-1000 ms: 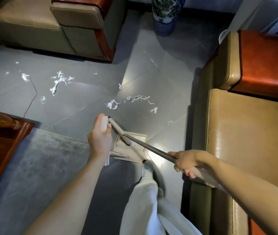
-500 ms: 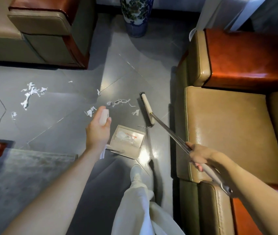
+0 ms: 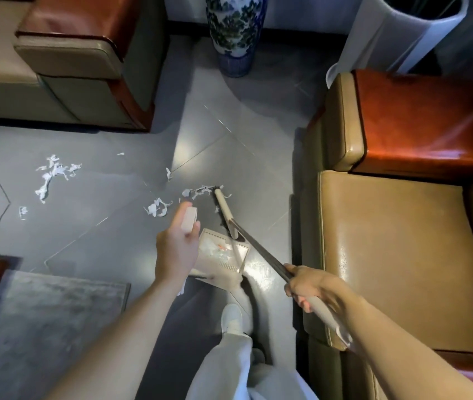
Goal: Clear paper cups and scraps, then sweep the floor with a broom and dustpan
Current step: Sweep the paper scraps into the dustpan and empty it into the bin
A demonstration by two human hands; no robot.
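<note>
Grey tiled floor [image 3: 238,157] between two leather armchairs, one far left [image 3: 79,64] and one on the right [image 3: 388,249]. A blue-and-white vase [image 3: 235,30] stands at the back and a grey rug [image 3: 42,313] lies lower left.

Left hand [image 3: 176,252]: grip closed round the upright dustpan handle [image 3: 189,222]. The dustpan [image 3: 223,255] sits on the floor just ahead of the person's shoe, with a few pale bits and an orange fleck already inside.

Right hand [image 3: 313,287]: grip closed on the broom pole [image 3: 261,251], low on the shaft.

Change: half a second ago the broom head [image 3: 223,210] was stretched out past the pan, to the right of the scraps. It has now been drawn back. Its near end meets the pan's mouth and its far tip lies among the nearest paper scraps [image 3: 200,190].

Reading: a pulling stroke is in progress, dragging that near cluster toward the pan. A second clump [image 3: 157,208] just left of the head looks missed by this pass. The farther litter [image 3: 53,173] is untouched and well apart, so most of the sweeping is still to do.
</note>
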